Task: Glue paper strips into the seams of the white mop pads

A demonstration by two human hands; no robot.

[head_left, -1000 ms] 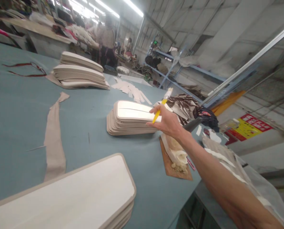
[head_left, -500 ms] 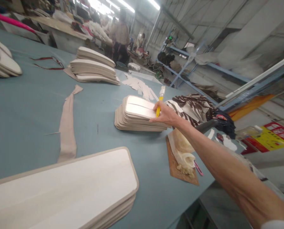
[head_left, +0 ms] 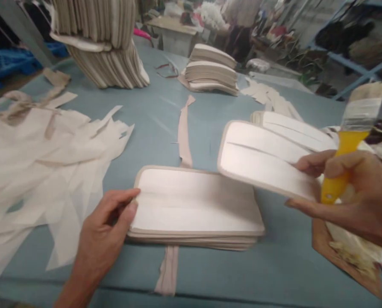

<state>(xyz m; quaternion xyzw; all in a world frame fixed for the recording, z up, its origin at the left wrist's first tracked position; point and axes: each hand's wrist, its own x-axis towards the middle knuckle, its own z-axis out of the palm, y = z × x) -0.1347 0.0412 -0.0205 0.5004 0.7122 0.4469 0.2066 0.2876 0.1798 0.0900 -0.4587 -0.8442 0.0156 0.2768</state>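
In front of me lies a stack of white, beige-edged panels [head_left: 194, 201] with rounded corners. My left hand [head_left: 106, 231] is at its left end, thumb and forefinger pinching the edge of the top panel. My right hand [head_left: 354, 184] holds another white panel [head_left: 261, 154], with a slit along its middle, tilted above the stack's right end. The same hand keeps a paintbrush [head_left: 346, 145] with a yellow handle against its palm, bristles up. Behind the held panel, a second stack of slit panels [head_left: 296, 128] is partly hidden.
Loose pale fabric strips [head_left: 66, 149] are heaped at left. Taller panel stacks [head_left: 110, 64] and a smaller stack [head_left: 212, 70] stand farther back. A beige strip [head_left: 183, 132] runs under the front stack. At right is a brown board [head_left: 341, 259] with yellowish material on it.
My right hand has brought a slit panel from the right-hand stack toward me, brush still in hand. My left hand has come into view at the front stack. The view has turned left.
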